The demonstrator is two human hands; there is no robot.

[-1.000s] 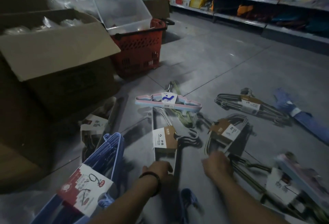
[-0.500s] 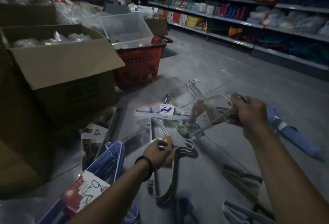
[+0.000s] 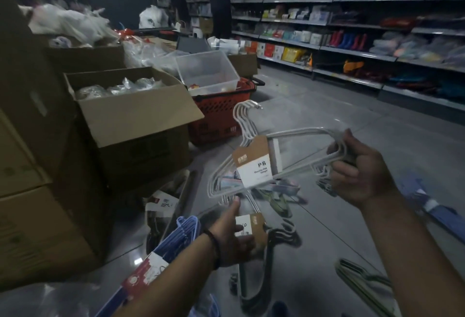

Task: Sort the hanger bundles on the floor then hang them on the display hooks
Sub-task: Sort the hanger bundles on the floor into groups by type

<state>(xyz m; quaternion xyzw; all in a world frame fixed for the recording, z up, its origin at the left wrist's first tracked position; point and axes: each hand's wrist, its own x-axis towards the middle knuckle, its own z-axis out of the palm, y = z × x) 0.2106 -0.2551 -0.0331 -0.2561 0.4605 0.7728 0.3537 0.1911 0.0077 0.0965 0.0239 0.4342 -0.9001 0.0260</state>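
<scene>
Filling the far right of the scene, stocked shelves line the aisle, and I cannot make out any display hooks among them. Open boxes stand stacked at left. A red basket carrying a clear tub sits just beyond them on the grey floor.

A blue bundle lies on the floor at near left, and darker hangers lie scattered at near right.

The white bundle is off the floor and held up at centre. Its long axis slopes from near left up to the right, and its hooks point up and away. It is a stack of thin white wire hangers, banded by a brown-and-white card sleeve.

The right hand grips the bundle's right end, fingers curled tight round the wires, so that hand alone carries it. The hooks lie well left of that grip, so hanging it likely means turning them toward a peg.

The left hand is lower and nearer and pinches a second bundle by its card sleeve. The left thumb reaches up close to the white bundle's low end, but I cannot tell whether it touches.
</scene>
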